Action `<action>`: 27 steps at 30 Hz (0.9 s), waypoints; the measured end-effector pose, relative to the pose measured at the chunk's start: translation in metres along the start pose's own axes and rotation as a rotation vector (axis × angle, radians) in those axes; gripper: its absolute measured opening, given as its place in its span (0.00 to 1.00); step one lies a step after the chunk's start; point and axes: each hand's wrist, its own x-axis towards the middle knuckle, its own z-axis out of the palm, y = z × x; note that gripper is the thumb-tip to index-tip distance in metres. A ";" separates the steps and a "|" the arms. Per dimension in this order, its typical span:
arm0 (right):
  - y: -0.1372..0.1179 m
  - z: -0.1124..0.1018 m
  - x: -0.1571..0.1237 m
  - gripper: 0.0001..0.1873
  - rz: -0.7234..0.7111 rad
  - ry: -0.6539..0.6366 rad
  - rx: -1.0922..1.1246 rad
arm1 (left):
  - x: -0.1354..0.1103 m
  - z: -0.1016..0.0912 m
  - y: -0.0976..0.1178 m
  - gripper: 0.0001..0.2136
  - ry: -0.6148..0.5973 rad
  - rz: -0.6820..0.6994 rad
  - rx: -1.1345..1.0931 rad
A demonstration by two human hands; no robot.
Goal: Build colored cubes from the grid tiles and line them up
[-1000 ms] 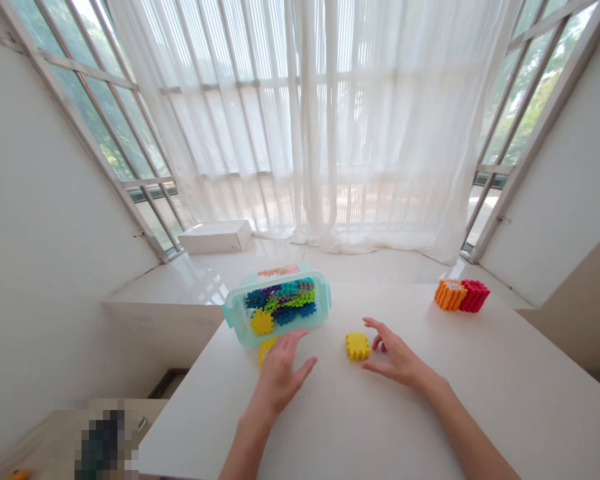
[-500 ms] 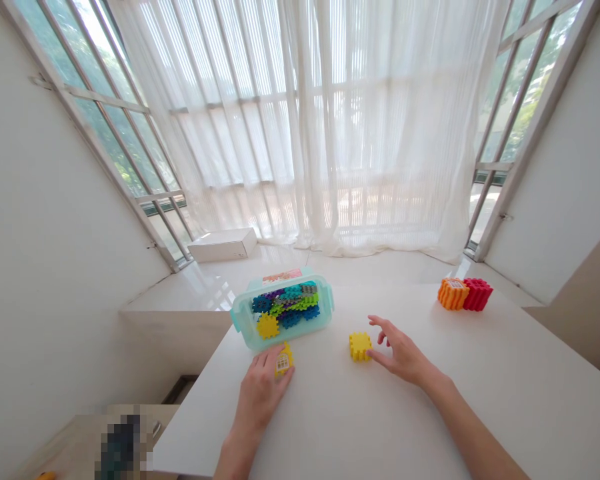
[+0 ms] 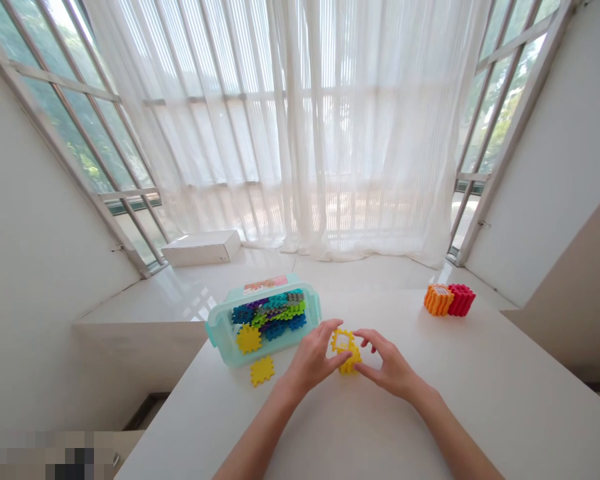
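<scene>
My left hand (image 3: 314,357) grips a yellow notched tile with a window grid (image 3: 343,340) between thumb and fingers. It holds the tile slanted over a small stack of yellow notched tiles (image 3: 351,361) on the table. At the stack's right side is my right hand (image 3: 391,363), its thumb at the stack's edge and its curved fingers apart, close to the window tile. Left of my left hand, a single yellow tile (image 3: 263,371) lies flat in front of the box.
A pale teal plastic box (image 3: 219,343) holds blue, purple, green and grey notched tiles, with a yellow tile (image 3: 249,339) near its front. Orange tiles (image 3: 438,300) and red tiles (image 3: 462,300) stand stacked side by side at the right. A white carton (image 3: 200,249) sits on the sill before the curtain.
My left hand has moved right, from beside the box to the stack, carrying the window tile. It uncovered the single yellow tile. The view has shifted slightly.
</scene>
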 end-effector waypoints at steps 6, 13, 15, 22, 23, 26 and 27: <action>-0.003 0.005 0.000 0.19 -0.036 0.062 0.010 | -0.011 0.011 0.002 0.27 0.052 -0.088 -0.121; -0.005 0.003 0.000 0.11 -0.029 0.133 0.033 | -0.012 0.012 0.005 0.23 0.026 -0.121 -0.336; -0.006 0.000 0.001 0.11 -0.005 0.150 0.057 | -0.010 0.010 0.004 0.21 -0.020 -0.111 -0.442; -0.006 -0.007 0.002 0.16 0.036 0.055 0.072 | -0.009 0.006 -0.001 0.19 -0.051 -0.144 -0.455; -0.006 -0.007 0.002 0.17 0.041 0.033 0.069 | -0.009 0.007 -0.002 0.19 -0.052 -0.144 -0.434; -0.005 -0.008 0.001 0.15 0.078 -0.002 0.071 | -0.011 0.007 -0.004 0.19 -0.065 -0.146 -0.393; -0.005 -0.008 0.001 0.13 0.095 -0.012 0.072 | -0.011 0.007 -0.004 0.19 -0.072 -0.148 -0.383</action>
